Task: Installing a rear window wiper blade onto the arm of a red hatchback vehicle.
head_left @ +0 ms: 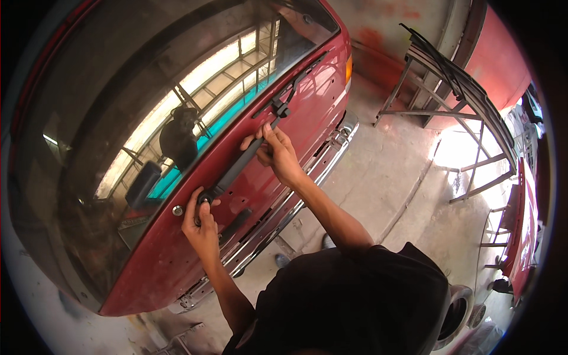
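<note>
A black rear wiper arm (239, 168) lies slantwise across the red tailgate (319, 109) of a car, just below its rear window. My left hand (202, 228) is closed around the arm's lower, thicker end, with thumb and fingers on either side of it. Farther up, my right hand (278, 152) pinches the thin part of the same arm. Beyond those fingers, the arm joins the wiper blade (299, 83), which runs up toward the window's right corner. A round silver fitting (177, 210) sits on the panel left of my left hand.
The dark rear window (118, 118) carries bright reflections. A chrome bumper (337, 145) runs below the tailgate. On the right, a metal stand (467, 112) holds a dark, long panel, with a red panel (520, 225) nearer. Tyres (458, 313) lie at the lower right.
</note>
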`<action>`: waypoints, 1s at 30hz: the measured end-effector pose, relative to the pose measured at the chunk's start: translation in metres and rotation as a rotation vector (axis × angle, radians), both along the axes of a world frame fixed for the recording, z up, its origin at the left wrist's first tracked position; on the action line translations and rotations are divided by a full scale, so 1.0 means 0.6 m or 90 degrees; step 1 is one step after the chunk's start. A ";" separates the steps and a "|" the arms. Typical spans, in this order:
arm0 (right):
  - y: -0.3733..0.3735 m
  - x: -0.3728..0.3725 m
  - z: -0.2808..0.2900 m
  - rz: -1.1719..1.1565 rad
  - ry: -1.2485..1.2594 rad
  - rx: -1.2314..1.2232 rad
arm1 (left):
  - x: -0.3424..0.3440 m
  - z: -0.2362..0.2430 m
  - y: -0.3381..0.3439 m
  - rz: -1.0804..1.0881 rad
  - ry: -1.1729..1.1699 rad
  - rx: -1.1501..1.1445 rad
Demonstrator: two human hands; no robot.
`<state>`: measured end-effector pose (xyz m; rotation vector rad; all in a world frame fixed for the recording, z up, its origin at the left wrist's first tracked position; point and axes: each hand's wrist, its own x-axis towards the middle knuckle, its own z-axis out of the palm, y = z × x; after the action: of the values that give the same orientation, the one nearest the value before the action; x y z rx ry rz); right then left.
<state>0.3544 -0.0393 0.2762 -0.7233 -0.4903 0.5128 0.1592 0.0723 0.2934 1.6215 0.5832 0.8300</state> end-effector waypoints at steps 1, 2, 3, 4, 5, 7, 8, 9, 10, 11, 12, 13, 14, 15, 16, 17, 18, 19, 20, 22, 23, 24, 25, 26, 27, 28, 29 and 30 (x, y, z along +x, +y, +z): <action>-0.002 0.000 -0.001 0.010 -0.001 -0.007 | 0.003 -0.004 0.002 0.000 -0.006 -0.012; -0.004 0.001 -0.002 0.010 0.001 -0.008 | 0.004 -0.003 0.000 0.000 -0.005 -0.013; -0.004 0.001 -0.004 0.016 0.006 -0.015 | 0.005 -0.003 -0.002 -0.005 -0.018 -0.037; -0.006 0.000 -0.005 0.020 0.012 -0.021 | 0.005 -0.003 -0.005 -0.011 -0.031 -0.060; -0.005 -0.001 -0.008 0.020 0.013 -0.020 | 0.005 -0.005 -0.005 -0.013 -0.034 -0.065; -0.004 -0.004 -0.011 0.027 0.022 -0.008 | 0.006 -0.008 -0.008 -0.007 -0.036 -0.057; -0.005 -0.006 -0.009 0.025 0.022 -0.006 | 0.006 -0.010 -0.009 0.000 -0.039 -0.052; -0.006 -0.008 -0.007 0.024 0.025 -0.007 | 0.008 -0.010 -0.010 -0.001 -0.039 -0.049; -0.007 -0.009 -0.006 0.022 0.028 -0.008 | 0.009 -0.010 -0.011 0.004 -0.036 -0.041; -0.009 -0.009 -0.008 0.020 0.029 -0.005 | 0.010 -0.010 -0.012 0.009 -0.033 -0.032; -0.009 -0.008 -0.011 0.022 0.023 -0.003 | 0.011 -0.011 -0.013 0.007 -0.032 -0.029; -0.011 -0.007 -0.012 0.025 0.016 -0.002 | 0.012 -0.011 -0.012 0.003 -0.034 -0.031; -0.013 -0.009 -0.008 0.025 0.017 0.001 | 0.011 -0.012 -0.011 0.002 -0.036 -0.033; -0.017 -0.011 -0.001 0.026 0.018 -0.018 | 0.010 -0.011 -0.011 0.001 -0.036 -0.030; -0.020 -0.013 0.004 0.028 0.019 -0.036 | 0.009 -0.011 -0.011 0.002 -0.036 -0.031; -0.021 -0.012 0.003 0.027 0.018 -0.034 | 0.010 -0.011 -0.012 0.001 -0.038 -0.031; -0.021 -0.011 0.001 0.024 0.016 -0.040 | 0.012 -0.010 -0.012 0.001 -0.039 -0.029; -0.021 -0.009 0.000 0.020 0.014 -0.047 | 0.013 -0.011 -0.013 0.002 -0.037 -0.029; -0.021 -0.009 0.001 0.025 0.012 -0.045 | 0.011 -0.011 -0.012 0.006 -0.034 -0.030; -0.020 -0.008 0.005 0.040 0.013 -0.058 | 0.008 -0.017 -0.006 0.007 -0.030 -0.021; -0.017 -0.005 0.007 0.043 0.010 -0.057 | 0.010 -0.018 -0.005 -0.001 -0.025 -0.014; -0.012 -0.002 0.008 0.030 -0.011 -0.075 | 0.011 -0.017 -0.006 0.002 -0.028 -0.013; -0.006 0.000 0.011 0.018 -0.033 -0.093 | 0.011 -0.016 -0.007 0.003 -0.026 -0.013; -0.002 0.004 0.019 0.021 -0.036 -0.091 | 0.012 -0.015 -0.009 0.002 -0.024 -0.013; 0.003 0.010 0.030 0.013 -0.097 -0.100 | 0.011 -0.016 -0.011 0.006 -0.026 -0.011; 0.010 0.014 0.039 0.006 -0.158 -0.108 | 0.010 -0.018 -0.013 0.017 -0.029 -0.011; 0.026 0.022 0.040 0.005 -0.161 -0.103 | 0.012 -0.017 -0.012 0.024 -0.033 -0.008; 0.045 0.031 0.035 0.013 -0.178 -0.066 | 0.014 -0.017 -0.012 0.023 -0.036 -0.004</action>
<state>0.3730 -0.0123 0.2972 -0.8961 -0.7356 0.4610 0.1679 0.0648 0.2830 1.5812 0.5764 0.8967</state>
